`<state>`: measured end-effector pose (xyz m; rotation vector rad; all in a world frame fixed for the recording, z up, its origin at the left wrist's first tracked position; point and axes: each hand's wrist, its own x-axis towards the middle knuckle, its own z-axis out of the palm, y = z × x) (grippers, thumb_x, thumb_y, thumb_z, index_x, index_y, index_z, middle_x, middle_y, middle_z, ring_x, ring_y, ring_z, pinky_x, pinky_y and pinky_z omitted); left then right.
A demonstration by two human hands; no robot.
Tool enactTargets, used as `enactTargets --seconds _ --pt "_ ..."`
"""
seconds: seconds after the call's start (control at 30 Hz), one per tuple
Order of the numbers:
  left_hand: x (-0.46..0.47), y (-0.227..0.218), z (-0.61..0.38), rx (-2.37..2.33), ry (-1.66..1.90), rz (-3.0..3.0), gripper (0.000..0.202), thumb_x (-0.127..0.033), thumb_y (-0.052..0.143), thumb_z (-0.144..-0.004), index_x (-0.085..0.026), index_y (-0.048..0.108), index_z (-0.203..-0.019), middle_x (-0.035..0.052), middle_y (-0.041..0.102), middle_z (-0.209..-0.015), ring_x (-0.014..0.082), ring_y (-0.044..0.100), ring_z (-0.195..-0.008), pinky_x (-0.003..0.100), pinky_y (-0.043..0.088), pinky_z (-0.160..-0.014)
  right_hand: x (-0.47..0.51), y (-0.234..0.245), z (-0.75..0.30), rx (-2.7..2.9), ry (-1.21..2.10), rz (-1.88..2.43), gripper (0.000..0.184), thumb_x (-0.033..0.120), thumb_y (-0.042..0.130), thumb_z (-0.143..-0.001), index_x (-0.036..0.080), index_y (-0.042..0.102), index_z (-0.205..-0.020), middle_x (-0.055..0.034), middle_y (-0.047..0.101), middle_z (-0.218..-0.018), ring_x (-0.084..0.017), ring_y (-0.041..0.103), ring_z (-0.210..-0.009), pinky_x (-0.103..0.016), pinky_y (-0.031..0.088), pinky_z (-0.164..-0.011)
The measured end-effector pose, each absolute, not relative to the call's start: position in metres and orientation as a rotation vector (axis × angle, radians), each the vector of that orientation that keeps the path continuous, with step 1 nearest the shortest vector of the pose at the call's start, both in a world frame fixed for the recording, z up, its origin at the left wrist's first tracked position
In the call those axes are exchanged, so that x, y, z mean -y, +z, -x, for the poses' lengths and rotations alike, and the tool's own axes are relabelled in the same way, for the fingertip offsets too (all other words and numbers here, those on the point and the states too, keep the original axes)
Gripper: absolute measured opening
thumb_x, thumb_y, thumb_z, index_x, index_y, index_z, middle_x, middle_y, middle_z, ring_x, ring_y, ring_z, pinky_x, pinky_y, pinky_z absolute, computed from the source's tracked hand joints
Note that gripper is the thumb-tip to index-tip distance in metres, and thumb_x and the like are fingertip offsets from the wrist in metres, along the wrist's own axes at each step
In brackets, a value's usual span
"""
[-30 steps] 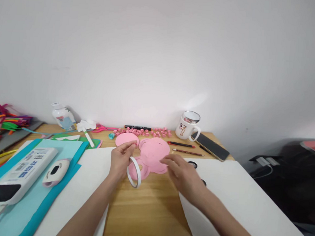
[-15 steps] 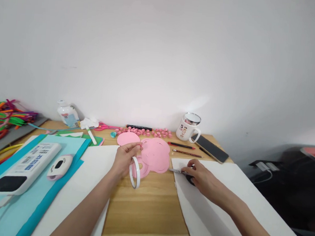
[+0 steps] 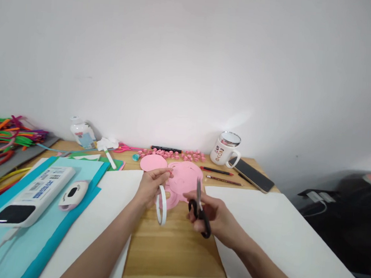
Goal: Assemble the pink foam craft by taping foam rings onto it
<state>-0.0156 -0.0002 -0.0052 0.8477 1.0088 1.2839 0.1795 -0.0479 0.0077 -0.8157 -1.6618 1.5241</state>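
Observation:
My left hand (image 3: 153,186) is closed, with a narrow roll of white tape (image 3: 163,210) hanging beside its fingers. Between thumb and forefinger it pinches a small pink piece (image 3: 170,171), too small to make out. My right hand (image 3: 213,213) holds black-handled scissors (image 3: 204,223) above the wooden table, their blades pointing up. Behind both hands lie pink paper cut-outs (image 3: 187,173), partly overlapping, and a pink paper circle (image 3: 153,162). Small folded pink pieces (image 3: 195,156) are scattered in a row near the wall.
White sheets lie on the left (image 3: 111,210) and right (image 3: 256,223). A mug (image 3: 219,153), phone (image 3: 253,175) and pencils (image 3: 224,180) are at the back right. A power bank (image 3: 36,193), small white device (image 3: 74,193), bottle (image 3: 82,134) and pipe cleaners (image 3: 7,134) occupy the left.
My right hand has lifted the scissors off the right white sheet and brought them left, toward my left hand, with the blades now turned upward. My left hand has barely moved.

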Motion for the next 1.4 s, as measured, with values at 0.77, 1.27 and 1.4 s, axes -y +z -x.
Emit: enactTargets --seconds 0.77,1.27,1.4 --pt "0.002 -0.001 0.014 -1.031 1.236 -0.871 0.033 -0.03 0.074 -0.057 -0.012 0.068 -0.084 0.0026 0.064 -0.073 0.001 0.032 -0.037 0.017 0.035 -0.035 0.055 0.02 -0.18 2.354 0.298 0.964 0.042 0.012 0.064 -0.066 0.028 0.056 -0.104 -0.0072 0.043 -0.114 -0.018 0.049 -0.088 -0.034 0.046 -0.076" --pt "0.004 0.0 0.013 -1.017 1.23 -0.831 0.035 -0.03 0.075 -0.055 -0.012 0.069 -0.084 0.0038 0.064 -0.074 0.0003 0.031 -0.037 0.018 0.037 -0.035 0.049 0.019 -0.175 2.457 -0.033 0.941 0.029 0.015 0.062 -0.071 0.026 0.059 -0.098 -0.006 0.054 -0.104 -0.015 0.053 -0.079 -0.028 0.042 -0.068" --pt "0.004 -0.002 0.012 -1.003 1.247 -0.826 0.035 -0.032 0.075 -0.055 -0.011 0.068 -0.083 0.0035 0.063 -0.074 0.0004 0.032 -0.038 0.018 0.038 -0.034 0.048 0.021 -0.177 2.527 -0.048 0.917 0.028 0.015 0.059 -0.074 0.026 0.058 -0.1 -0.0039 0.057 -0.103 -0.014 0.052 -0.076 -0.027 0.039 -0.066"
